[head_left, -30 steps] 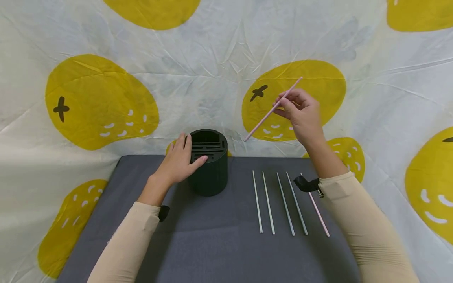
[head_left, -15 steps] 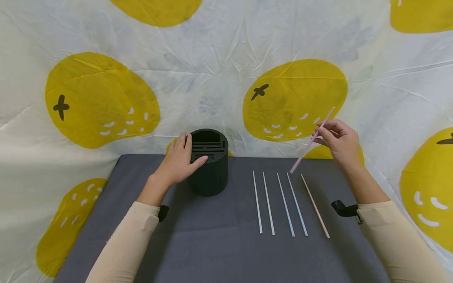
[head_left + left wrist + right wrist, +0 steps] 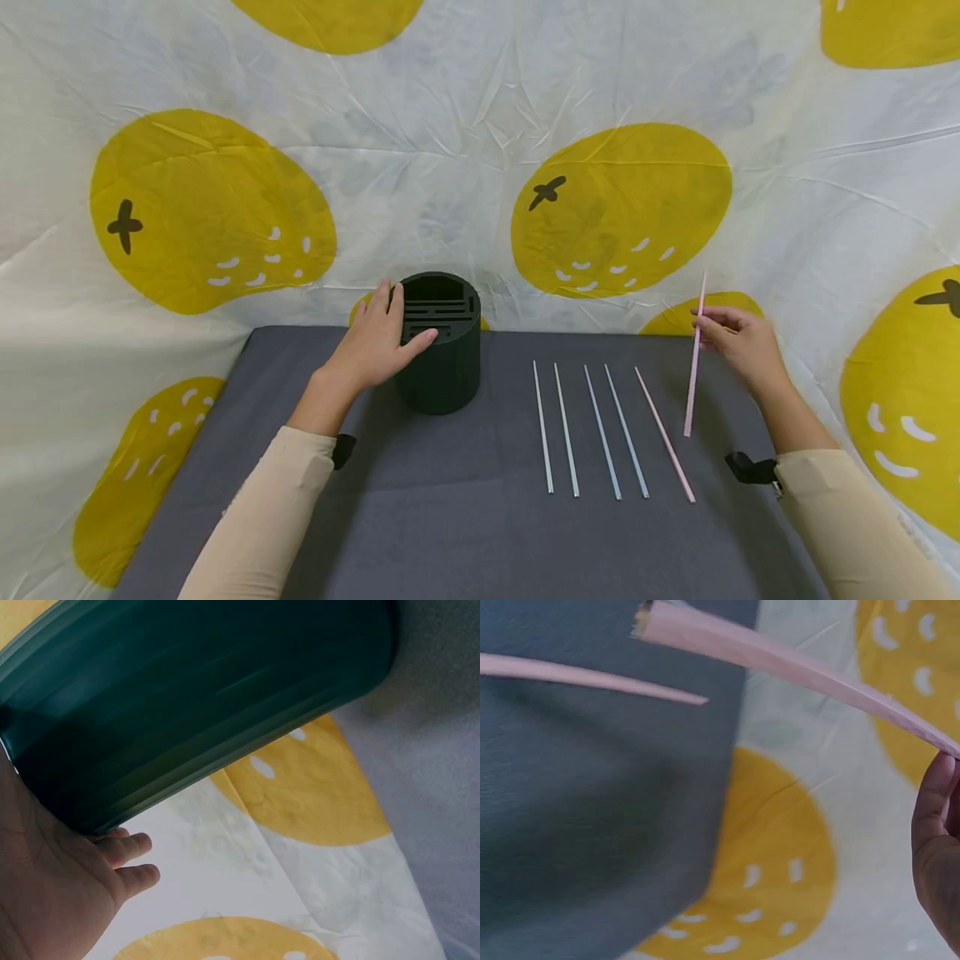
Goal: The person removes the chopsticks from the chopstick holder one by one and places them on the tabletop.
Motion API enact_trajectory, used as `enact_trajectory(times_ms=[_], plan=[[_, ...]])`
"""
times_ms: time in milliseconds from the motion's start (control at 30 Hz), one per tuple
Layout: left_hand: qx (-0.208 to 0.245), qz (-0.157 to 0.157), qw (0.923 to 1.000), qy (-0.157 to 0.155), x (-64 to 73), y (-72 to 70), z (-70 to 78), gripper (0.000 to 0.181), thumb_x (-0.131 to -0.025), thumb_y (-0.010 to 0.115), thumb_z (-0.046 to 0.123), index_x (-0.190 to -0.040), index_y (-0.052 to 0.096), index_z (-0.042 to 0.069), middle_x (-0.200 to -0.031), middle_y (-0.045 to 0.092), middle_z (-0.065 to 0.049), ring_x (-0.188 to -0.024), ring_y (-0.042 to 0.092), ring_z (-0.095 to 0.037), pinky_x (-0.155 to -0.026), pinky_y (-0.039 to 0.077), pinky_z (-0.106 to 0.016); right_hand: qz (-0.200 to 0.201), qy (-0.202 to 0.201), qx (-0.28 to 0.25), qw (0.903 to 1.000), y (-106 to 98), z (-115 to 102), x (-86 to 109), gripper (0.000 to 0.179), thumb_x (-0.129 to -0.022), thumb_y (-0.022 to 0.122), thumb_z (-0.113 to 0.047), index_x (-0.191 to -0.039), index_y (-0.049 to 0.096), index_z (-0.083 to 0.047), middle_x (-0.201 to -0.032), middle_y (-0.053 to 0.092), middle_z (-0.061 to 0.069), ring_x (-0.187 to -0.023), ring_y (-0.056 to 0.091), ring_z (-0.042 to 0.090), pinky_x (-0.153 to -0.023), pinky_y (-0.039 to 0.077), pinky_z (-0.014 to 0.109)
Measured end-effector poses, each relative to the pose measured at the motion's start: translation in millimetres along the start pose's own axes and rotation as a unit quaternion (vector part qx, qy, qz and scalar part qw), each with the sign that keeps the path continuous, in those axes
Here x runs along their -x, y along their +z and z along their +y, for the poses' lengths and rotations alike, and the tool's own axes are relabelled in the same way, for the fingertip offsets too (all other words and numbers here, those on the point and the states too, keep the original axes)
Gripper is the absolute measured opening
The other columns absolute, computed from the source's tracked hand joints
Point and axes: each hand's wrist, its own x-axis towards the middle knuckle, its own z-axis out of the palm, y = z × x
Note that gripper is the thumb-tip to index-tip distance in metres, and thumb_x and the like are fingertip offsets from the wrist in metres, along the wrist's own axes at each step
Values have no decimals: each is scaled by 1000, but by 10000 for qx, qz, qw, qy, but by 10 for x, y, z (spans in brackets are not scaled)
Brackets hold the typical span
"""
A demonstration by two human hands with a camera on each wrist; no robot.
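In the head view, my right hand [image 3: 742, 346] pinches a pink chopstick [image 3: 693, 383] near its upper end. The chopstick hangs nearly upright, thicker end down, over the table's far right. Its squared lower end shows close up in the right wrist view, above a second pink chopstick [image 3: 585, 676] lying on the cloth. My left hand [image 3: 371, 346] rests on the left rim of a dark green cylindrical knife block [image 3: 442, 375] with a slotted top. Its fingers lie along the rim, the thumb stretched across the front edge. The left wrist view shows fingertips past the block's wall [image 3: 202, 697].
Left of the lying pink chopstick are two blue chopsticks [image 3: 626, 432] and two whitish chopsticks [image 3: 567, 429], roughly parallel. A dark grey cloth [image 3: 450, 533] covers the table. Behind it hangs a white curtain [image 3: 420, 208] with yellow fruit prints.
My right hand has moved right and down with the pink chopstick, which has swung from slanted to nearly upright. The left hand and the knife block have stayed in place.
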Motion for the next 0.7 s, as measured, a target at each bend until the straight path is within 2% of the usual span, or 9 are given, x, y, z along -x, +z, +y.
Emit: enact_trajectory(times_ms=[133, 233, 300, 367, 433, 467, 633, 700], plan=[[-12, -12, 10000, -8, -6, -1, 5, 111, -96, 32, 82, -166, -3, 4, -173, -12, -19, -161, 1, -39, -128, 1, -61, -275, 352, 6, 9990, -49, 203, 41, 17, -102, 65, -9, -102, 75, -23, -83, 72, -18, -71, 69, 3, -65, 60, 18], [1, -10, 10000, -30, -4, -3, -4, 111, -96, 33, 82, -166, -3, 4, -173, -13, -18, -161, 2, -40, -128, 2, -62, -448, 560, 85, 9974, -82, 518, 2, 20, -102, 65, -12, -99, 75, -30, -81, 72, -20, -71, 70, 3, -67, 61, 21], [-24, 7, 10000, -53, 1, -2, -27, 111, -96, 32, 83, -166, -3, 4, -173, -14, -17, -161, 3, -40, -128, 3, -62, -607, 674, 313, 9954, -84, 718, -29, 14, -103, 65, -17, -109, 77, -20, -81, 71, -21, -73, 70, 2, -68, 61, 22], [-45, 38, 9999, -81, 6, -6, -54, 111, -95, 31, 83, -166, -2, 4, -173, -13, -17, -161, 4, -41, -127, 4, -62, -763, 748, 661, 9921, -75, 905, -59, 28, -104, 64, -23, -124, 73, -5, -83, 71, -22, -74, 70, 2, -71, 62, 23], [-70, 70, 9999, -88, 10, -17, -70, 111, -96, 31, 83, -166, -2, 4, -173, -13, -17, -160, 4, -41, -127, 5, -62, -903, 827, 939, 9880, -44, 993, -57, 47, -105, 63, -26, -135, 61, 10, -84, 72, -20, -75, 69, 3, -72, 62, 24], [-76, 83, 9999, -90, 13, -23, -72, 110, -96, 31, 83, -166, -1, 4, -173, -12, -18, -161, 4, -41, -127, 5, -62, -944, 865, 1069, 9860, -28, 1029, -52, 52, -105, 62, -28, -137, 57, 14, -85, 72, -18, -75, 69, 3, -72, 62, 24], [-57, 55, 9999, -81, 22, -39, -59, 110, -97, 32, 81, -166, -2, 3, -172, -13, -19, -160, 4, -42, -127, 4, -64, -1150, 1023, 1459, 9773, 28, 1179, -26, 53, -105, 62, -29, -135, 59, 14, -92, 75, 3, -74, 67, 7, -71, 61, 22], [-88, 37, 9999, -74, 24, -32, -59, 110, -97, 32, 81, -166, -2, 3, -172, -13, -19, -160, 4, -42, -127, 4, -64, -1244, 1123, 1664, 9717, 46, 1232, -7, 52, -106, 62, -31, -134, 61, 13, -93, 74, 7, -74, 66, 8, -70, 60, 21]])
